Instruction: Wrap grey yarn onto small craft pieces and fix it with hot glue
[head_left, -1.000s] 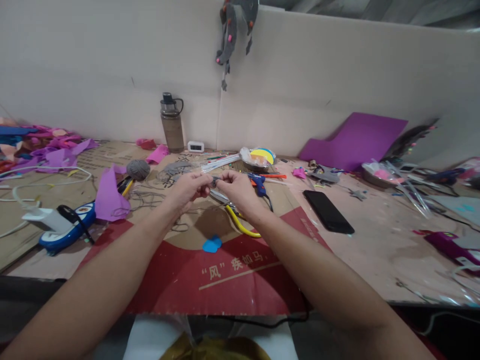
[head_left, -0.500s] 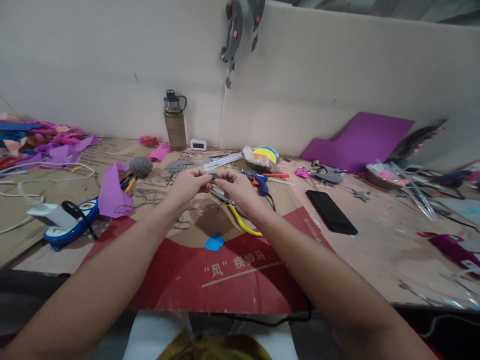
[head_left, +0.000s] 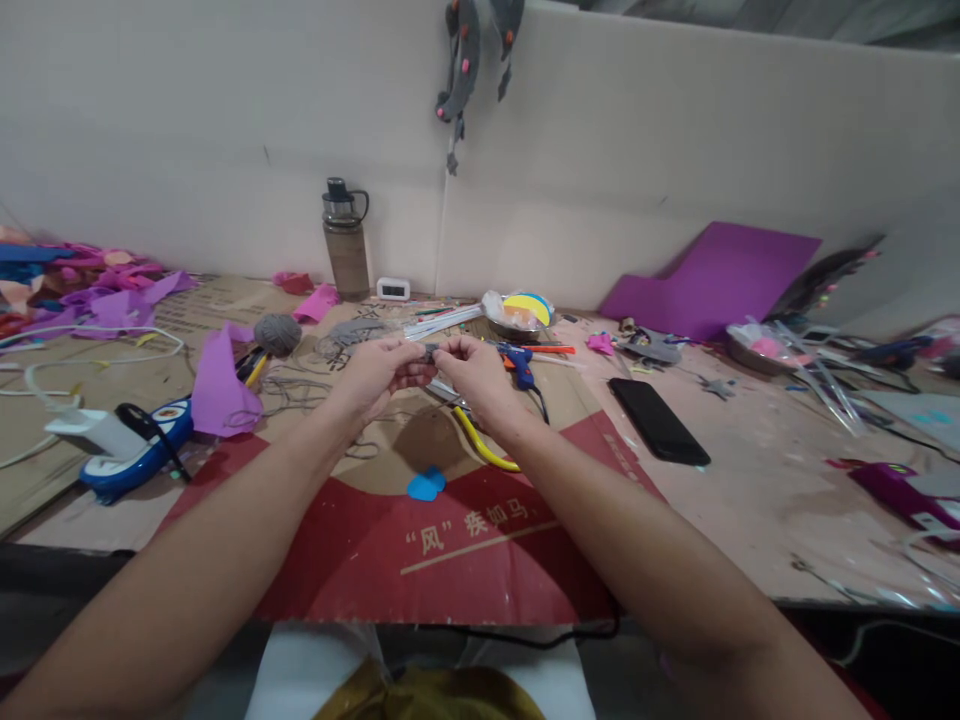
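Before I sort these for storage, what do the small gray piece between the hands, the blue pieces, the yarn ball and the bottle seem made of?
Small gray piece: perhaps felt, matte; mostly hidden, so unsure.
Blue pieces: maybe felt or foam, matte; flat, evenly colored.
Yarn ball: soft-looking, dull fiber; strands look wound.
Bottle: likely plastic, smooth; tinted body looks translucent.

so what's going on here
The left hand and right hand pinch a small gray piece between them, above the cardboard; the fingers hide most of it. Blue scraps lie on the cardboard, nearer the person than the hands. The glue gun lies just beyond the right hand, the yarn ball is off to the left, and the phone lies to the right.
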